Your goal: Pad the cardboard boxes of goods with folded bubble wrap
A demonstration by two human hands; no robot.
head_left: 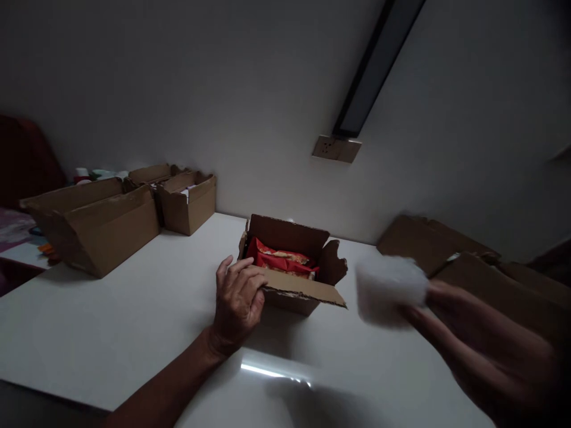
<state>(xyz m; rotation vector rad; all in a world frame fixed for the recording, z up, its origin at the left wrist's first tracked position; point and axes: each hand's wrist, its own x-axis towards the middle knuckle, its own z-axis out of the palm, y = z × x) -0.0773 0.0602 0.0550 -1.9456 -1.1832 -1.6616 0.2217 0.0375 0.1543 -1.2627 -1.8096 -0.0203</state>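
Observation:
A small open cardboard box stands on the white table, with shiny red packets inside. My left hand grips the box at its front left corner, fingers bent over the edge of the front flap and thumb against the front. To the right of the box, my right hand pinches a white, block-shaped packet between thumb and fingers, held above the table. Motion blurs this packet, so its exact kind and any print cannot be made out.
Open cardboard boxes with things in them stand at the left; a smaller box sits nearer the wall. More brown cardboard lies at the right. A wall socket and a dark long panel are above the white table.

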